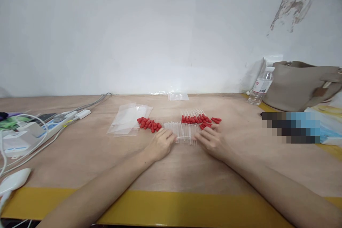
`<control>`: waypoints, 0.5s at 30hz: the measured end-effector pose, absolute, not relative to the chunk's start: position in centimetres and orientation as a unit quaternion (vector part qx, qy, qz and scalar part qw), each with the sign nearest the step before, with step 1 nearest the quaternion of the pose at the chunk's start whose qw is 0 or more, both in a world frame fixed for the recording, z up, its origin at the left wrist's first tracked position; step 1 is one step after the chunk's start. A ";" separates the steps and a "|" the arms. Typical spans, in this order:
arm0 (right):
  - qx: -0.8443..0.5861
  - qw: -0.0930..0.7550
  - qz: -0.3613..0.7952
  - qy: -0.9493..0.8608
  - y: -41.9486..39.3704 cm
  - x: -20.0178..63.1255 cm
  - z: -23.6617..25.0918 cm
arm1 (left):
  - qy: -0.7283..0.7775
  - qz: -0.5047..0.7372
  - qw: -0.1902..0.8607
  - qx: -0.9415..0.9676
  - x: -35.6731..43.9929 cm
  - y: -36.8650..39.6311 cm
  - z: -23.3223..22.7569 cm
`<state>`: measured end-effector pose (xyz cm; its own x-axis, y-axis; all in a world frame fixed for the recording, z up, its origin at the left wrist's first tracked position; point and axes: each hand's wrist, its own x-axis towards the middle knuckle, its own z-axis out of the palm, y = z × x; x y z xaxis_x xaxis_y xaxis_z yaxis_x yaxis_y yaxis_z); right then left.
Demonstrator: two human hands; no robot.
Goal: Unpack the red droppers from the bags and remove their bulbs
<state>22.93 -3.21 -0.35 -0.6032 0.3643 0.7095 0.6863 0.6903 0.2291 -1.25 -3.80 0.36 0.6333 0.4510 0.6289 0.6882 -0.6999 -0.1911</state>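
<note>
Both hands lie mid-surface, well back from the yellow front edge (171,208), with bare plywood around them. The left hand (161,144) and right hand (211,139) press loosely curled fingers against a row of clear glass tubes (181,132), bracketing it. Red rubber bulbs (148,124) lie just behind, beside flat plastic bags (128,120).

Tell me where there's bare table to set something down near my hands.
Bare wood lies between your left hand and the power strip, and between your right hand and the water bottle. Crowded: the glass tubes, red bulbs and plastic bags just beyond your fingers.
</note>
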 end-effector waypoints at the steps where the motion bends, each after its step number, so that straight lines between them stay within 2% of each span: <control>1: -0.328 0.343 -0.237 -0.847 -3.0 23.4 -0.1 | -0.339 -0.296 0.211 -0.868 -1.6 -3.6 0.3; 4: -0.410 0.418 -0.139 -0.799 -1.7 25.0 0.5 | -0.374 -0.344 0.189 -0.840 -2.4 -2.7 0.2; 7: -0.486 0.458 -0.027 -0.744 0.3 26.7 0.8 | -0.390 -0.367 0.181 -0.825 -2.4 -1.9 0.0; 15: -0.615 0.436 0.061 -0.655 4.0 30.7 0.0 | -0.392 -0.356 0.174 -0.831 -1.3 -1.1 -0.2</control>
